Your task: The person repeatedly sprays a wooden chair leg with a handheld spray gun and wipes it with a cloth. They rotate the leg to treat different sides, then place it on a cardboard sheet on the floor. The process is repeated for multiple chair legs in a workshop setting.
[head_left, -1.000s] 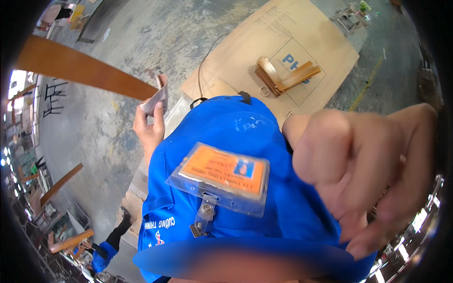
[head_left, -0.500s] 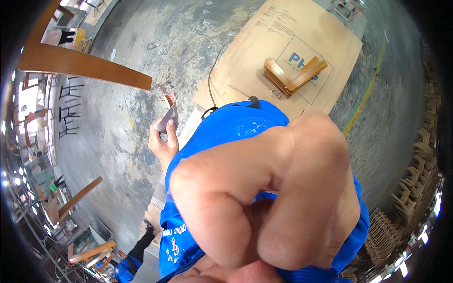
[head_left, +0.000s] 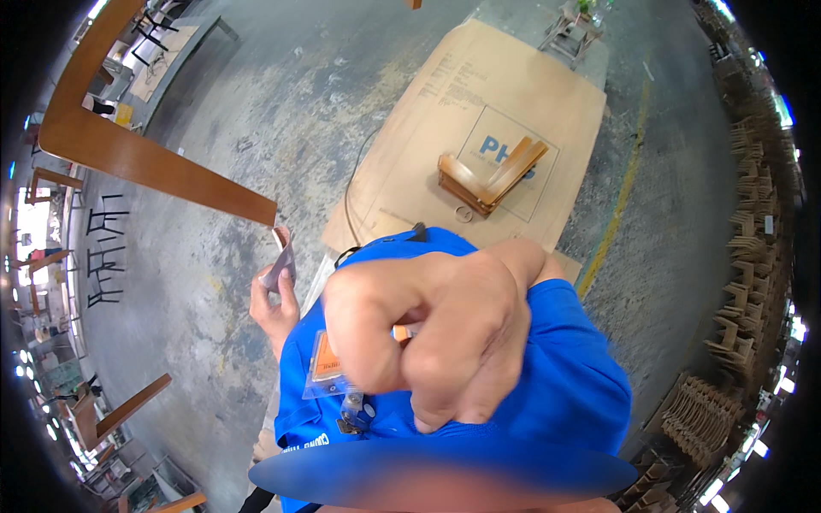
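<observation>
At the left, my left hand (head_left: 272,315) pinches a curled piece of sandpaper (head_left: 279,267), grey on its outer face and reddish brown inside. The tip of a brown varnished wooden piece (head_left: 184,179) lies just beyond the sandpaper in the picture; I cannot tell if they touch. Close to the camera and somewhat blurred, my right hand (head_left: 445,333) is raised before my blue shirt (head_left: 569,368) with its fingers curled in. Whatever it may hold is hidden. Beside it on the shirt hangs an orange badge in a clear sleeve (head_left: 325,368).
Ahead stands a cardboard-covered table (head_left: 402,162) bearing a small stack of angled wooden pieces (head_left: 487,184) and a small ring (head_left: 463,214). Many wooden parts (head_left: 740,282) are piled along the right. Dark chair frames (head_left: 109,222) stand at the left, beyond the concrete floor (head_left: 180,274).
My right hand has drawn away from the camera and looks smaller. The table has shifted left in view. The varnished piece's tip now appears nearer the sandpaper, and the badge has come into sight.
</observation>
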`<state>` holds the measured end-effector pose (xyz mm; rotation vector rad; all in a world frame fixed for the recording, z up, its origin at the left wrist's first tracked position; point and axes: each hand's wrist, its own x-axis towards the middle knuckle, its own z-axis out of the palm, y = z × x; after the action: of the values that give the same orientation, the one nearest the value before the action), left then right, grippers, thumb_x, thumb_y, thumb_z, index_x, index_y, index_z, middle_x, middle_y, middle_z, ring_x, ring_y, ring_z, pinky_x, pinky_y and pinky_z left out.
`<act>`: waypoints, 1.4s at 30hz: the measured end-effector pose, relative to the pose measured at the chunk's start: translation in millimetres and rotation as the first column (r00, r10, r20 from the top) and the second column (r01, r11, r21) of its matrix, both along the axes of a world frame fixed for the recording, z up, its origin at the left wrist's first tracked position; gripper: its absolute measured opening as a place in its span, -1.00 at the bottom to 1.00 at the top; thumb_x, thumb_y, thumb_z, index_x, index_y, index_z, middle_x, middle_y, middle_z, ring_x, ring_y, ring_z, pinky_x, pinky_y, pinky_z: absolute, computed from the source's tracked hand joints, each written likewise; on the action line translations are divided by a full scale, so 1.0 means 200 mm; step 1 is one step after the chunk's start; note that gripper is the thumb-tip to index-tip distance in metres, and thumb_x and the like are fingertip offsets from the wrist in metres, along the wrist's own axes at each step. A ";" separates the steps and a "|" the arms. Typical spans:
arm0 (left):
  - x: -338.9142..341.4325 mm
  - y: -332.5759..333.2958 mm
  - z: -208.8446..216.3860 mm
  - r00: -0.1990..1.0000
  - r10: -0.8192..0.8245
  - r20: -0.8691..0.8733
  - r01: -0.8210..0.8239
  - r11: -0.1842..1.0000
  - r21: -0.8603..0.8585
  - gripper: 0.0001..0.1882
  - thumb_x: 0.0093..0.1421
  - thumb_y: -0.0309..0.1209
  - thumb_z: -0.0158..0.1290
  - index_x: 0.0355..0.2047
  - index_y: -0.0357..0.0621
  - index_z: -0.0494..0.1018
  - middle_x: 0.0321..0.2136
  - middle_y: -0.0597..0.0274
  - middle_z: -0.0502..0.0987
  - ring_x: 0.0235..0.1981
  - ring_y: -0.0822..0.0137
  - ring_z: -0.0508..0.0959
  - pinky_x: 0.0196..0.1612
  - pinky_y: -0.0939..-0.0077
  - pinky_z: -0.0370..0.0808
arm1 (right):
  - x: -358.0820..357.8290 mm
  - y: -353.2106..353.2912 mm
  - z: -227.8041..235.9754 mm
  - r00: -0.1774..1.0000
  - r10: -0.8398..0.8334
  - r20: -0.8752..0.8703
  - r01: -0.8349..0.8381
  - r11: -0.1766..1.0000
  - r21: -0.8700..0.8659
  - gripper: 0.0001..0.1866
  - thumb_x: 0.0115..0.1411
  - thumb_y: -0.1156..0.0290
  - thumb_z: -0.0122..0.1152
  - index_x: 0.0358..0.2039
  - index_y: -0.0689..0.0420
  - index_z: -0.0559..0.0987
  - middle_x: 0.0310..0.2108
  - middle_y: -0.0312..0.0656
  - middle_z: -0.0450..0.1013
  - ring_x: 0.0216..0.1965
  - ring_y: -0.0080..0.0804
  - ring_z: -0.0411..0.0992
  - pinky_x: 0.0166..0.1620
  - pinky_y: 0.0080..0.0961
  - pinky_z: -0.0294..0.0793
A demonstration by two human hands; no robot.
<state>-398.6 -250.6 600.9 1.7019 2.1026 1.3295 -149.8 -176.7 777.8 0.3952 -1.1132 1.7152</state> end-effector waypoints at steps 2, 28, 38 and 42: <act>0.00 -0.01 -0.01 1.000 -0.015 0.006 0.015 0.999 0.036 -0.90 0.14 -0.53 0.12 -0.31 -0.25 0.49 -0.44 0.13 0.56 -0.46 0.37 0.53 -0.34 0.53 0.45 | 0.01 -0.02 0.01 0.935 -0.353 -0.039 0.354 0.924 0.144 -0.86 -0.12 0.55 0.28 -0.67 0.08 0.48 -0.48 -0.31 0.27 -0.47 -0.45 0.23 -0.35 -0.39 0.26; -0.01 -0.11 -0.06 0.995 0.100 0.024 -0.098 0.994 -0.051 -0.87 0.14 -0.51 0.11 -0.28 -0.25 0.47 -0.40 0.11 0.56 -0.44 0.34 0.54 -0.35 0.50 0.46 | -0.11 0.25 -0.41 0.720 -0.692 -0.052 0.643 0.636 0.426 -0.84 -0.01 0.37 0.31 -0.36 -0.01 0.58 -0.39 -0.28 0.36 -0.43 -0.33 0.32 -0.27 -0.23 0.37; -0.02 -0.20 -0.08 0.980 0.197 0.000 -0.196 0.976 -0.095 -0.88 0.14 -0.52 0.10 -0.29 -0.22 0.46 -0.37 0.13 0.58 -0.42 0.38 0.56 -0.39 0.53 0.47 | -0.39 0.30 -0.70 0.814 0.336 0.474 -0.580 0.522 0.625 -0.76 0.07 0.27 0.27 -0.31 0.14 0.54 -0.38 -0.20 0.46 -0.33 -0.26 0.43 -0.26 -0.34 0.36; 0.00 -0.20 -0.06 0.971 0.238 0.028 -0.232 0.963 -0.135 -0.87 0.14 -0.52 0.10 -0.29 -0.23 0.46 -0.37 0.11 0.58 -0.44 0.39 0.56 -0.40 0.53 0.47 | -0.42 0.26 -0.68 0.655 0.423 0.626 -0.747 0.485 0.455 -0.69 0.14 0.23 0.19 -0.29 0.23 0.47 -0.44 -0.17 0.45 -0.39 -0.29 0.39 -0.29 -0.36 0.32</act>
<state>-399.4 -289.7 589.4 1.3955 2.3678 1.2404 -233.9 -124.3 642.3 1.0186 -2.1828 1.9888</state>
